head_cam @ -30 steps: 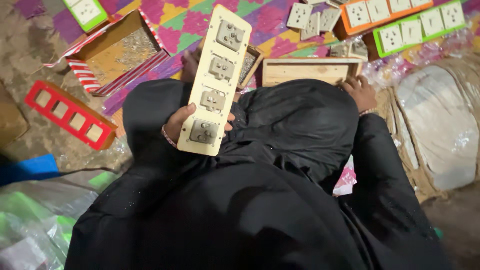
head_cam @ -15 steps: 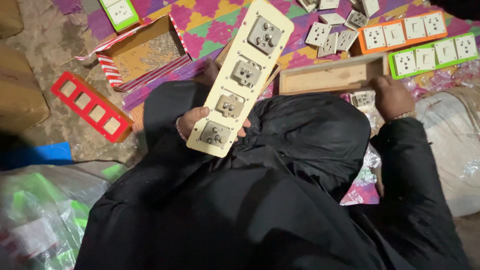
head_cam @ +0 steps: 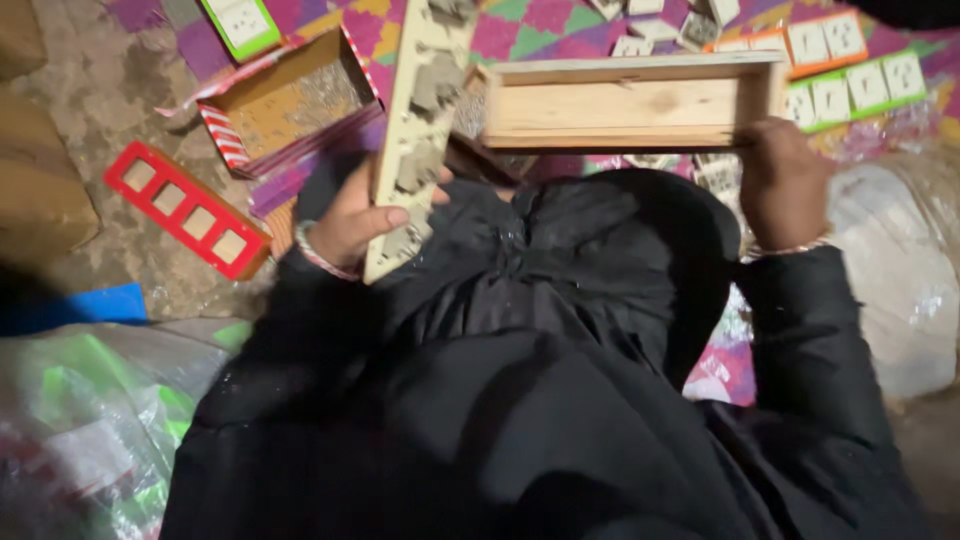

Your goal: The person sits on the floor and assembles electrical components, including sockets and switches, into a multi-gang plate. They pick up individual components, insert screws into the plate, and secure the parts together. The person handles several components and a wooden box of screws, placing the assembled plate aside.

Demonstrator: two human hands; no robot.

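**Two hands, two pieces held over a patterned mat**

Most of our view is taken by our own black garment [head_cam: 520,400], which hides our lap and whatever lies under it. Beyond it lies the patterned mat [head_cam: 560,20] in pink, purple and green, cut off at the top edge.

Item: wooden box frame [head_cam: 630,100], long, open side towards us, lying across the mat. Our right hand [head_cam: 780,185] grips its right end, fingers curled over the near rail; the fingertips are out of sight behind the wood.

Item: cream socket panel [head_cam: 415,140], a long strip held nearly upright, its top cut off by the picture edge. Blur makes the fittings on it hard to read. Our left hand [head_cam: 355,220] is closed on its lower end, thumb across the front, the other fingers hidden behind.

Item: striped cardboard box [head_cam: 285,100], open, left of the panel; contents indistinct.

Item: red frame [head_cam: 188,208] with four openings, on bare floor at left.

Item: green and orange socket strips [head_cam: 850,70], upper right, partly cut off.

Item: loose white sockets [head_cam: 650,40], small, above the wooden frame, some hidden by it.
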